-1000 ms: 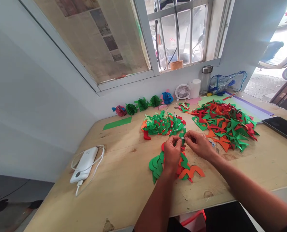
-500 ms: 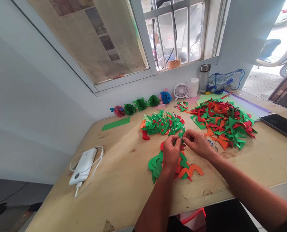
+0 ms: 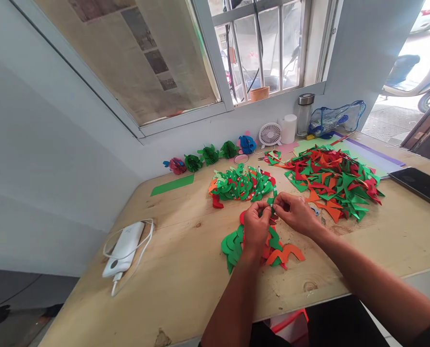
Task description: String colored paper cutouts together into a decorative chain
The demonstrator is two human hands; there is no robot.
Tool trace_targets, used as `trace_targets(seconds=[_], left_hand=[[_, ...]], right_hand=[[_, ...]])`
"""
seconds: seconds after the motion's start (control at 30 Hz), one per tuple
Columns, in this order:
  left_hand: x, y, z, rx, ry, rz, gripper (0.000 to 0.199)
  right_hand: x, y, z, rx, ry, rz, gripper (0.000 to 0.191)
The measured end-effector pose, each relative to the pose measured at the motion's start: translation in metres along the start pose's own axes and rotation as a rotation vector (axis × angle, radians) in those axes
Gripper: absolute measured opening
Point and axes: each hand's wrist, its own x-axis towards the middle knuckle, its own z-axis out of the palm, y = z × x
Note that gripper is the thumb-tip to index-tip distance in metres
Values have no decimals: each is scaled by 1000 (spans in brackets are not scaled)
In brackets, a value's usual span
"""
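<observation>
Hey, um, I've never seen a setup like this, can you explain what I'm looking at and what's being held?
There is no robot here, just a person's bare hands. Every picture comes from one camera worn on the head, looking forward and down.

The left hand and right hand meet at a small green paper piece, seemingly pinched between their fingertips.

On the wooden table lie curved paper cutouts, a pile of mostly green pieces and a large heap of red, green and orange scraps. A white fan stands near the wall; a dark phone lies at the right.
</observation>
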Motion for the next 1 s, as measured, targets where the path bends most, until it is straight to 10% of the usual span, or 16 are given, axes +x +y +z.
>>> trace_targets(seconds=[1.0], left_hand=[[2,0,0,-5,25,11,20]], right_hand=[[0,-3,-3,-27,9,-16,10]])
